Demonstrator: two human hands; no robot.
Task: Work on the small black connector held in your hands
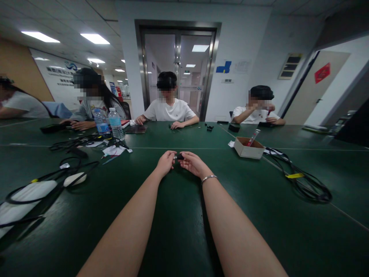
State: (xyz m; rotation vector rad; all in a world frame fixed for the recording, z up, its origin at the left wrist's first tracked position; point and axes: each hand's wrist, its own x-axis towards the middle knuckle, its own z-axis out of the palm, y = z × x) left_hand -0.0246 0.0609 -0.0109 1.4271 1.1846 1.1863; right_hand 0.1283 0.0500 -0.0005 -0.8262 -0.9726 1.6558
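Note:
Both arms reach out over the green table (pixel 178 215), and the hands meet near its middle. My right hand (pixel 195 163) pinches a small black piece with a silvery end (pixel 180 157) between thumb and fingers. From the other side, my left hand (pixel 165 163) has its fingers closed at the silvery end of that same piece. It is too small to tell its exact kind. A metal bracelet (pixel 209 178) circles my right wrist.
Black cables (pixel 77 169), a white mouse (pixel 75 179) and two water bottles (pixel 116 124) are on the left. A small open box (pixel 249 148) holding a red-and-clear tube and a coiled cable (pixel 308 184) lie right. Several people sit across the table.

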